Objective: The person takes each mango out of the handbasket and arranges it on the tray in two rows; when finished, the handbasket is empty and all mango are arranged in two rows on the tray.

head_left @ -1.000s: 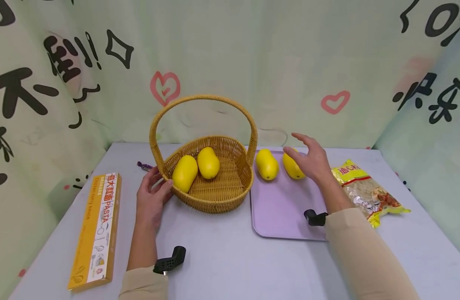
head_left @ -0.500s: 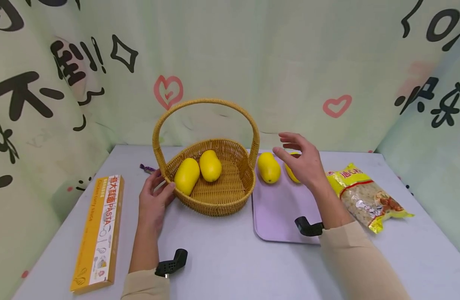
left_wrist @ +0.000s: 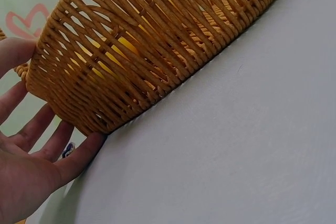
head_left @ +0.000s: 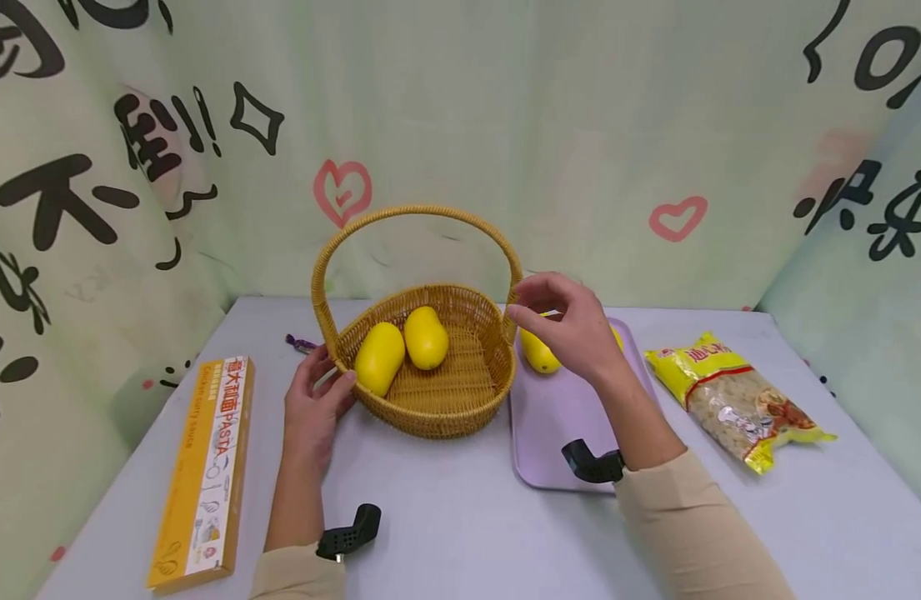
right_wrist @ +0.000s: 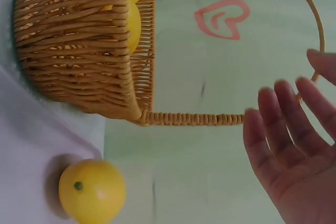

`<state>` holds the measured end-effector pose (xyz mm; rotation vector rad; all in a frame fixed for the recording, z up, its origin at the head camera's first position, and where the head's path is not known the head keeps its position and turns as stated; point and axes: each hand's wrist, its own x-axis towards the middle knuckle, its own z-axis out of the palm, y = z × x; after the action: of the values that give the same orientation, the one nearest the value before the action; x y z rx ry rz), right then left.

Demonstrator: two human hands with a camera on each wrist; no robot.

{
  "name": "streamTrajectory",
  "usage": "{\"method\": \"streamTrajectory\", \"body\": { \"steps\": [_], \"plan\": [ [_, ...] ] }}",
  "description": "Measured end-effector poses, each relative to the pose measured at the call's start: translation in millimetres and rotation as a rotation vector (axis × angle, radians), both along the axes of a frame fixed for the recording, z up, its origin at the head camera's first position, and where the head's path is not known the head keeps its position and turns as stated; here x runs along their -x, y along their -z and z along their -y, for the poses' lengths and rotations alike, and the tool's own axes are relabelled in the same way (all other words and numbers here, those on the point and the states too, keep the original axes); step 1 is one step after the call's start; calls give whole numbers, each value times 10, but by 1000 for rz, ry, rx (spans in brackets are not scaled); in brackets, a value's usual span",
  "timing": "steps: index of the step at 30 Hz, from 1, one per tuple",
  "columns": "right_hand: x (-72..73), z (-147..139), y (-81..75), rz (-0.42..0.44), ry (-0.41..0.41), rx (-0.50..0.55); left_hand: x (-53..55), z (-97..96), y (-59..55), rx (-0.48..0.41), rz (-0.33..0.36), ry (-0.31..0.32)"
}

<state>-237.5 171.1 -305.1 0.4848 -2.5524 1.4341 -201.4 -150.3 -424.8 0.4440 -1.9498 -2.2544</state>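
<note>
A wicker basket point(head_left: 445, 425) with a tall arched handle point(head_left: 422, 210) stands on the table, holding two yellow oval fruits point(head_left: 379, 358) in its left part. My left hand point(head_left: 313, 408) holds the basket's left end; in the left wrist view its thumb point(left_wrist: 18, 53) is at the rim and its fingers lie along the woven wall. Beside the right side of the handle is my right hand point(head_left: 568, 333), thumb and fingers apart, with nothing between them. Below that hand, a yellow fruit point(head_left: 538, 357) lies on the lilac tray point(head_left: 550, 442); another is mostly hidden behind the hand.
An orange and white pasta box point(head_left: 205, 475) lies at the left. Behind my left hand is a small purple-wrapped piece point(head_left: 301, 343). Right of the tray lies a yellow-ended food bag point(head_left: 745, 404). A printed curtain point(head_left: 580, 150) closes off the back.
My right hand has moved left from above the tray's far fruit to the right side of the basket handle. The left hand stays at the basket, and the fruits have not moved.
</note>
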Motion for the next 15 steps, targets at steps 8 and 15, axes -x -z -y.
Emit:
{"method": "streamTrajectory", "body": {
  "steps": [8, 15],
  "plan": [
    [73, 211, -129, 110, -215, -130, -10, -15, 7, -2, -9, -1],
    [229, 459, -191, 213, -291, -225, -7, -5, 10, -12, -12, 2]
  ]
}}
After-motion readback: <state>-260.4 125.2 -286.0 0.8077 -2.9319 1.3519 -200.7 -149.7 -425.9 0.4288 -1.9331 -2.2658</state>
